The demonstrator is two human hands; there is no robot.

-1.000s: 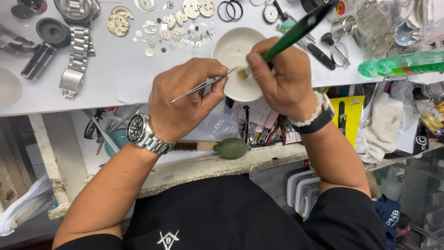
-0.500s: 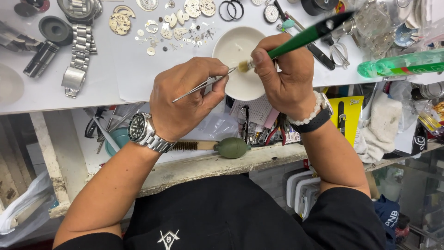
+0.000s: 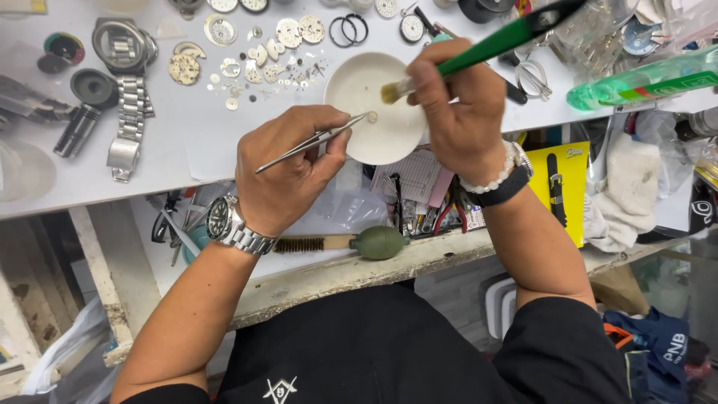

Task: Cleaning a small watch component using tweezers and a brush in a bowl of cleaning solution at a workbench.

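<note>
— Tweezers first: where are they?

— Slim silver metal tweezers [image 3: 314, 141] sit pinched in the left hand [image 3: 288, 179], fingers closed on them, just left of frame centre. Their tips hold a tiny pale round part [image 3: 372, 117] over the shallow round white dish [image 3: 351, 82] on the white table [image 3: 179, 150].

— And the other hand?

— The right hand [image 3: 456, 112], upper centre, has its fingers wrapped tight round a green-handled brush [image 3: 501, 43]. Its tan bristles lie over the dish, just right of the small part; whether they touch it I cannot tell.

— Anything changed from half a second ago?

— The brush handle, which pointed steeply to the upper right a second back, now lies flatter. The bristles have stayed beside the tweezer tips, and both hands kept their grips.

— What lies around?

— Loose silver watch gears and plates [image 3: 284, 45] scattered in the upper left, a steel watch bracelet [image 3: 127, 112] further left, and an olive rubber blower [image 3: 379, 242] on the ledge below the left hand.
</note>
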